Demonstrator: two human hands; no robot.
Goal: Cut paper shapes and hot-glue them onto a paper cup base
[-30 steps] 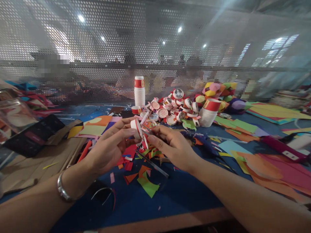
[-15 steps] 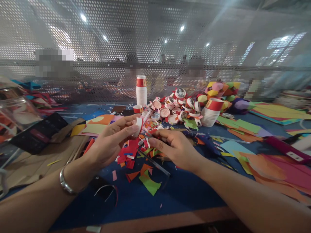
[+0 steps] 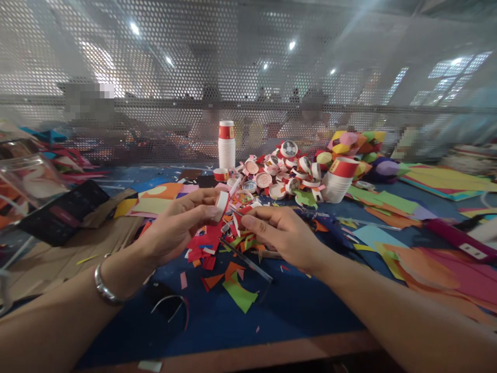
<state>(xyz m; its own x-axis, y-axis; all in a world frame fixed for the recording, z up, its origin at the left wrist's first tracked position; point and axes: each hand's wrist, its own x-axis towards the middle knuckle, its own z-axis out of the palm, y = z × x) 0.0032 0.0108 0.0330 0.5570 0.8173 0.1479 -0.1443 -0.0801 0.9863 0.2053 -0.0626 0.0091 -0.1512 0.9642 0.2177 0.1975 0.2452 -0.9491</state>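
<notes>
My left hand [image 3: 186,220] pinches a cut-off paper cup base [image 3: 221,205], a short white ring with a red edge, tilted on its side. A thin strip of the cup sticks up beyond it. Close on the right, my right hand [image 3: 277,233] is closed around scissors [image 3: 235,211]; only a bit of the narrow grey blades shows, pointing at the base, and the handles are hidden in the fingers. Whether the blades touch the paper I cannot tell. Below both hands lie red paper scraps [image 3: 207,243] and a clear-barrelled pen-like stick [image 3: 248,261].
Behind my hands is a heap of cut cup bases [image 3: 264,180], between a tall cup stack [image 3: 227,147] and a leaning cup stack [image 3: 338,181]. Coloured paper sheets [image 3: 438,269] spread at the right. Cardboard [image 3: 73,254] and a black box [image 3: 64,212] lie left.
My left hand has turned the cup base slightly, so more of its white side shows. The right hand with the scissors has barely shifted.
</notes>
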